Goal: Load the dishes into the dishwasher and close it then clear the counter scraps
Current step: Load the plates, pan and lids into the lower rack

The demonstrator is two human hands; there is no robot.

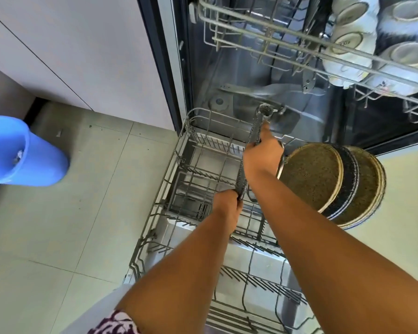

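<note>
The dishwasher [179, 68] stands open with its grey lower rack [165, 179] pulled out over the floor. Both hands hold a dark speckled plate [256, 127] edge-on above the rack's middle. My right hand [263, 156] grips its upper rim. At the plate's near lower rim my left hand [227, 208] is closed on it. Several more speckled plates [323, 179] stand upright together on the rack's right side, just right of my right hand. The held plate's face is hidden from this angle.
The upper rack [251, 19] is slid out overhead and holds several white cups and bowls [352, 39] at the right. A blue bin [22, 153] stands on the tiled floor at the left. White cabinet fronts [70, 44] flank the dishwasher's left side.
</note>
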